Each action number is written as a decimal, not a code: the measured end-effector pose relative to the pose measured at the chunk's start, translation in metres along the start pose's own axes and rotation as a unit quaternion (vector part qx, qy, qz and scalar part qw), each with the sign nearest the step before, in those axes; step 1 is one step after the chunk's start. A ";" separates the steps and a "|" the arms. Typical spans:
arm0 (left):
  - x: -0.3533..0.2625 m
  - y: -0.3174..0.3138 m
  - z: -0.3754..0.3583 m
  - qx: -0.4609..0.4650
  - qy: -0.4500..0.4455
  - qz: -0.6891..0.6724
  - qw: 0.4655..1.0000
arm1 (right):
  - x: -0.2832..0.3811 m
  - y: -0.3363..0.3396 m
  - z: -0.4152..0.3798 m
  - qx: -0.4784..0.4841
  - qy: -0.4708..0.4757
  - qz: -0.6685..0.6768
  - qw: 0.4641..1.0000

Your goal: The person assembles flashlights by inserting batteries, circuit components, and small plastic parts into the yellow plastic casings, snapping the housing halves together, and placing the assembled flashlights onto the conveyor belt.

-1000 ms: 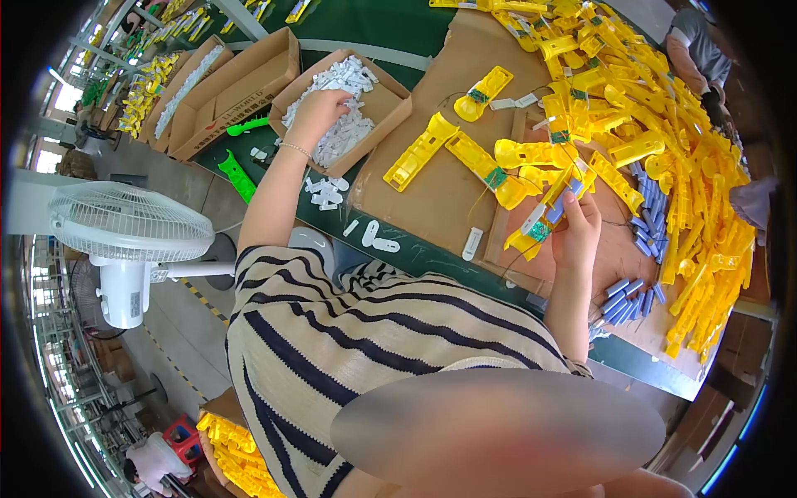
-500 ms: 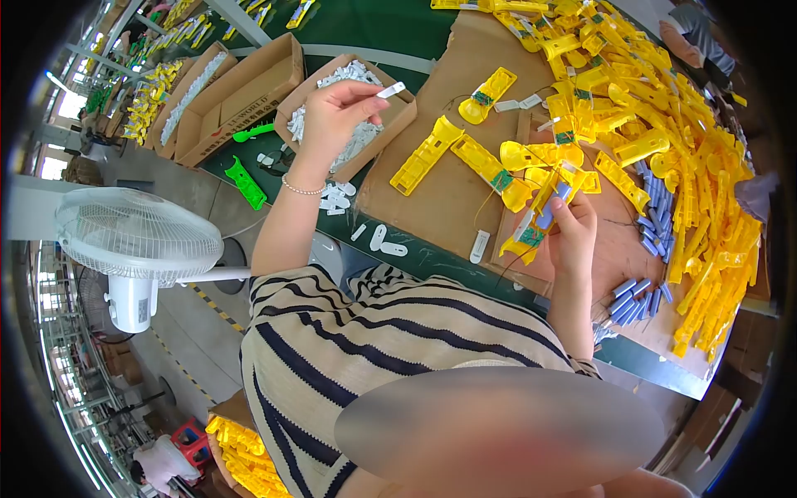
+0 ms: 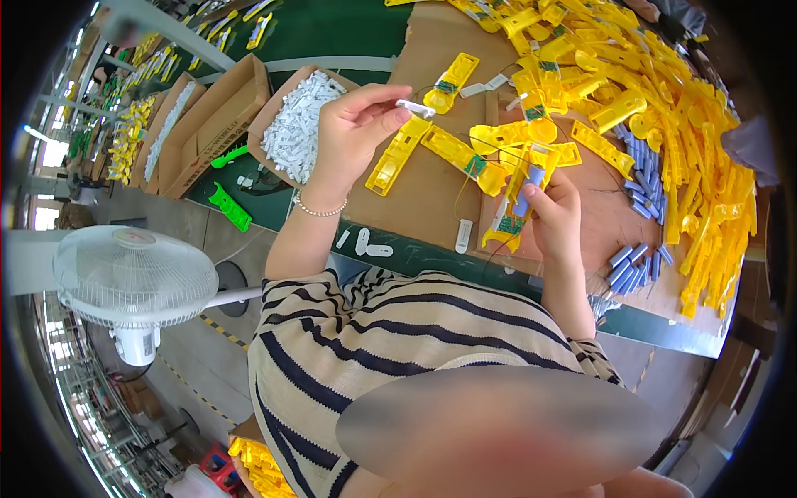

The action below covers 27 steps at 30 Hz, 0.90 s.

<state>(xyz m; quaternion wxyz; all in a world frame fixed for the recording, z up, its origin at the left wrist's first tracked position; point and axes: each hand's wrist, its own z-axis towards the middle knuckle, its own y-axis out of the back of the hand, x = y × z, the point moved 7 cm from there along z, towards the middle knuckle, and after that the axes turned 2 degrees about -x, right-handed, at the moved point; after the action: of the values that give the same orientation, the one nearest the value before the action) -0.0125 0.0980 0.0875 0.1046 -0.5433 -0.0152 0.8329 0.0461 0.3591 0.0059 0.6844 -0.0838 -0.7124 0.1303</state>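
My left hand (image 3: pixel 359 131), with a beaded bracelet on its wrist, pinches a small white plastic piece (image 3: pixel 415 109) between thumb and fingers, above a yellow plastic shell (image 3: pixel 398 155) on the cardboard. In my right hand (image 3: pixel 552 212) is a yellow housing (image 3: pixel 508 224), held tilted. Inside that housing show a blue cylindrical battery (image 3: pixel 528 192), a green circuit board (image 3: pixel 508 225) and a white strip. Under and beside it lie more yellow housings (image 3: pixel 465 159) with green boards and thin wires. The fingers beneath the held housing are hidden.
A carton of white pieces (image 3: pixel 299 124) stands at left beside a long cardboard box (image 3: pixel 212 124). Yellow housings (image 3: pixel 697 158) pile up at right, near blue batteries (image 3: pixel 635 270). White pieces (image 3: pixel 379 250) and a green part (image 3: pixel 229 207) lie near the edge. A fan (image 3: pixel 133 274) stands left.
My left hand has moved right with the white piece, from over the carton to above the yellow shells. My right hand still holds the housing. The whole view has shifted somewhat.
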 end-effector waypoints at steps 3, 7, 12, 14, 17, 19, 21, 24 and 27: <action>0.019 -0.006 -0.001 0.001 0.021 -0.114 0.993 | 0.002 -0.005 0.000 0.011 -0.007 -0.003 1.000; 0.034 -0.019 -0.001 -0.051 0.032 -0.248 0.967 | 0.003 -0.011 -0.001 0.007 -0.024 0.023 0.999; 0.052 -0.035 -0.005 -0.089 0.084 -0.336 0.934 | 0.000 -0.012 0.000 0.007 -0.034 0.035 0.999; 0.056 -0.039 -0.004 -0.091 0.088 -0.330 0.935 | 0.001 -0.013 0.000 0.011 -0.032 0.034 0.999; 0.056 -0.044 -0.002 -0.077 0.065 -0.290 0.952 | 0.003 -0.014 0.000 0.018 -0.025 0.026 0.999; 0.059 -0.041 -0.001 -0.073 0.037 -0.249 0.965 | 0.002 -0.013 0.001 0.021 -0.040 0.018 0.999; 0.060 -0.043 -0.003 -0.058 0.039 -0.215 0.974 | 0.002 -0.011 0.002 0.018 -0.050 0.012 0.999; 0.063 -0.052 -0.007 -0.056 0.066 -0.108 0.990 | 0.003 -0.009 0.004 0.005 -0.056 0.001 0.998; 0.065 -0.061 -0.013 -0.020 0.091 -0.014 0.996 | 0.004 -0.008 0.006 -0.008 -0.054 -0.016 0.998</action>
<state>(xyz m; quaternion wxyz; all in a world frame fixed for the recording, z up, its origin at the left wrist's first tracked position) -0.0164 0.1689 0.0324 0.1066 -0.6182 -0.0296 0.7782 0.0403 0.3525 0.0117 0.6464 -0.0707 -0.7505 0.1180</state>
